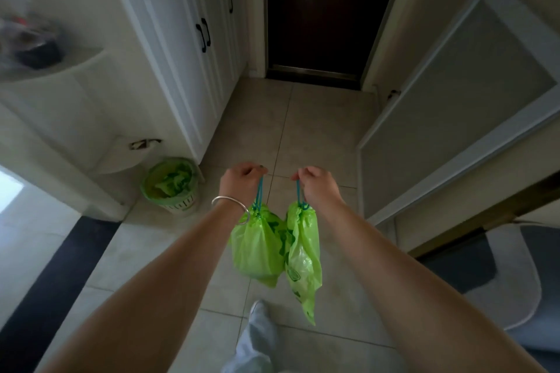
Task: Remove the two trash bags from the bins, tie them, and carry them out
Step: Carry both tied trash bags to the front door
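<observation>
Two green trash bags hang in front of me over the tiled floor, each drawn closed by a blue drawstring. My left hand (241,180), with a silver bangle on the wrist, grips the string of the left trash bag (257,248). My right hand (316,186) grips the string of the right trash bag (303,263), which hangs lower and narrower. The two bags touch side by side. A small white bin (169,186) lined with a green bag stands on the floor to the left, by the cabinet.
A dark brown door (321,12) stands shut straight ahead at the end of the tiled floor. White cabinets (188,48) with black handles line the left. An open white-framed door (454,100) is on the right, with a grey mat (500,275) behind it. My leg (257,339) shows below.
</observation>
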